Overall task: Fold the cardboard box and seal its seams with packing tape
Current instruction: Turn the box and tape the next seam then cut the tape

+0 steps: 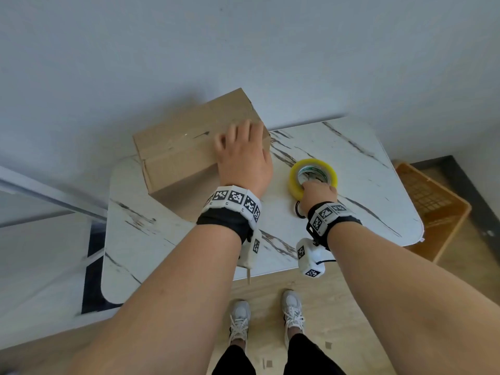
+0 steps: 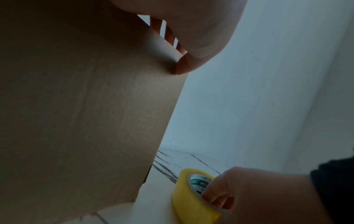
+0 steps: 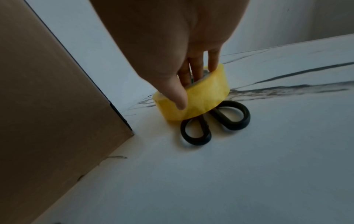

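Note:
A closed brown cardboard box [image 1: 184, 150] stands at the back left of the marble table [image 1: 365, 185], with clear tape along its top seam. My left hand [image 1: 242, 147] lies flat on the box's right end with its fingers spread. In the left wrist view its thumb [image 2: 184, 66] touches the side of the box [image 2: 86, 113]. My right hand [image 1: 318, 189] grips a yellow roll of packing tape [image 1: 297, 182] to the right of the box. The fingers [image 3: 197, 68] reach into the core of the tape roll [image 3: 203, 98] and the thumb presses its outside.
Black-handled scissors [image 3: 229, 118] lie on the table, their blades hidden under the tape roll. An orange plastic crate [image 1: 433, 209] sits on the floor beyond the table's right edge. A wall stands close behind the box. My feet are at the table's near edge.

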